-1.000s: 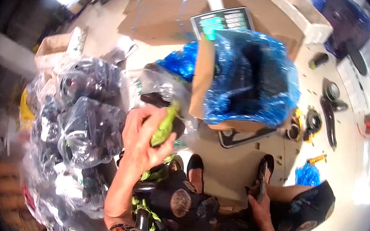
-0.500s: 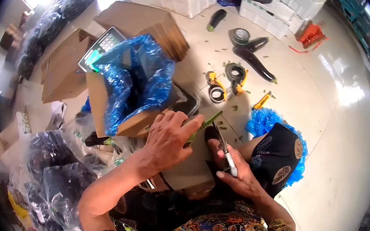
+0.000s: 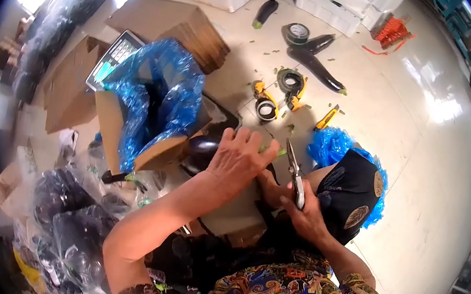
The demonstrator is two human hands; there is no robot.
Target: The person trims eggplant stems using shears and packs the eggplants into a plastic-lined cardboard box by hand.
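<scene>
Right hand point(image 3: 306, 214): holding scissors point(image 3: 299, 188). Left hand point(image 3: 238, 158): holding eggplant point(image 3: 200, 149), stem point(image 3: 280, 151) near scissors. Step, apparently: stem trimming. Next move calls for scissors set squarely across stem.

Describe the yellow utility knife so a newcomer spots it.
Start at the blue-lined cardboard box and go right, past two tape dispensers. In view, the yellow utility knife lies just above the crumpled blue plastic. Unlike the dispensers, it is slim and straight, with nothing round on it.
</scene>
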